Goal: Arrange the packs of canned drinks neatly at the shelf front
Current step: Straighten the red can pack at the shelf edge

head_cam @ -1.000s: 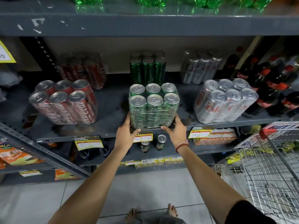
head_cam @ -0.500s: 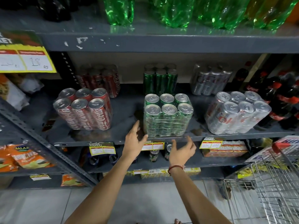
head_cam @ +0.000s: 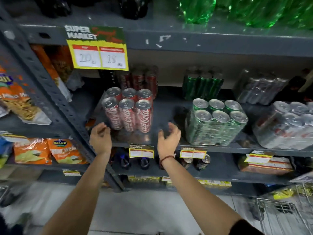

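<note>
A shrink-wrapped pack of red cola cans (head_cam: 128,111) stands a little back from the front edge of the grey shelf (head_cam: 220,147). My left hand (head_cam: 100,139) hovers just below its left corner, fingers curled and holding nothing. My right hand (head_cam: 168,139) is open to the pack's right, apart from it. A green can pack (head_cam: 216,122) sits at the shelf front to the right. A silver can pack (head_cam: 288,128) stands at the far right. Behind them at the shelf back stand another red pack (head_cam: 142,78), a green pack (head_cam: 203,84) and a silver pack (head_cam: 259,88).
A slanted perforated steel post (head_cam: 67,106) runs down beside my left hand. Snack bags (head_cam: 50,150) fill the left rack. A yellow price sign (head_cam: 98,55) hangs from the shelf above. Loose cans (head_cam: 196,161) stand on the shelf below. A wire trolley (head_cam: 284,216) is at lower right.
Both hands have let go of the green pack and moved left to either side of the red cola pack. The view has swung left and upward.
</note>
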`<action>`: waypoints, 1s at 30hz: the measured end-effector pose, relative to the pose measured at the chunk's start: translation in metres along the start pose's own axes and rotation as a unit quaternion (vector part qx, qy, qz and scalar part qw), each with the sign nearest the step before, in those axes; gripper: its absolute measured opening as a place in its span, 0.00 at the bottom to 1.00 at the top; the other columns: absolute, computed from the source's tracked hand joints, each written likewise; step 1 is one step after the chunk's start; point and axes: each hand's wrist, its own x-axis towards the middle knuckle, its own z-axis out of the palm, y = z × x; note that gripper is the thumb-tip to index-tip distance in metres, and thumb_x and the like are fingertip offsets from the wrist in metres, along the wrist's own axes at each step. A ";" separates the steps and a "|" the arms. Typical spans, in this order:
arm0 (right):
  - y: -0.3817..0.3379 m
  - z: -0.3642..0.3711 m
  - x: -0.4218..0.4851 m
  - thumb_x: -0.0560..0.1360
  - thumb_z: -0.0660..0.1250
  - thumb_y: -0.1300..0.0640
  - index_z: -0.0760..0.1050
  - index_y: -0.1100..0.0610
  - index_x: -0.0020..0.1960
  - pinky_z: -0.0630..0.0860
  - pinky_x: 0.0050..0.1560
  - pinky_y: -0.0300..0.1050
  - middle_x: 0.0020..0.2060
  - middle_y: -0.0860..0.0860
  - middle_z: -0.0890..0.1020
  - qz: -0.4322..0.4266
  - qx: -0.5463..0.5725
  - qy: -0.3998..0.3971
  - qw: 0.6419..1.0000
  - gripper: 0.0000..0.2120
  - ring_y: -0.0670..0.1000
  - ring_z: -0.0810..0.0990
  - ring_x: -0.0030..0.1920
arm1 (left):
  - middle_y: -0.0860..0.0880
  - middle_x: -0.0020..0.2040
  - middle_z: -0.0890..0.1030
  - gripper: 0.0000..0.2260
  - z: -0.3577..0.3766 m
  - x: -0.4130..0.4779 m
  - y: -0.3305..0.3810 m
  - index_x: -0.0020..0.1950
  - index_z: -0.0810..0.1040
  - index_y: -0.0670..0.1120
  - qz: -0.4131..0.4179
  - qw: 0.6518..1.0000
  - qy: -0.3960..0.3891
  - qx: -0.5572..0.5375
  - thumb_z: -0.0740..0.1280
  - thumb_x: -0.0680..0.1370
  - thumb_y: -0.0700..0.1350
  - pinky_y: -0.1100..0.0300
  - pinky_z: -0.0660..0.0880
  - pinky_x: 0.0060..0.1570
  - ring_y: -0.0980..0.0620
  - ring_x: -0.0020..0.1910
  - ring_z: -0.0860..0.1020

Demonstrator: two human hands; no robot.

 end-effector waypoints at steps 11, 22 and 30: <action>-0.010 0.040 0.028 0.61 0.77 0.63 0.50 0.53 0.76 0.67 0.70 0.57 0.69 0.55 0.71 0.029 -0.098 -0.299 0.949 0.52 0.56 0.70 0.68 | 0.44 0.69 0.72 0.28 0.005 0.041 0.002 0.73 0.61 0.47 -0.036 0.951 -0.262 0.161 0.67 0.75 0.40 0.49 0.68 0.67 0.44 0.68 0.71; -0.001 0.028 0.023 0.69 0.74 0.63 0.54 0.54 0.75 0.70 0.68 0.51 0.64 0.55 0.77 -0.018 -0.156 -0.307 0.939 0.42 0.55 0.75 0.63 | 0.44 0.70 0.72 0.32 -0.009 0.037 -0.006 0.75 0.57 0.46 0.024 0.933 -0.305 0.188 0.67 0.75 0.34 0.51 0.67 0.68 0.46 0.69 0.70; 0.004 0.015 0.001 0.70 0.72 0.64 0.60 0.57 0.72 0.71 0.65 0.43 0.61 0.53 0.78 -0.032 -0.106 -0.285 0.952 0.35 0.51 0.76 0.61 | 0.45 0.73 0.70 0.38 -0.034 0.024 -0.018 0.76 0.59 0.46 0.061 0.926 -0.324 0.184 0.75 0.70 0.40 0.50 0.66 0.70 0.46 0.70 0.69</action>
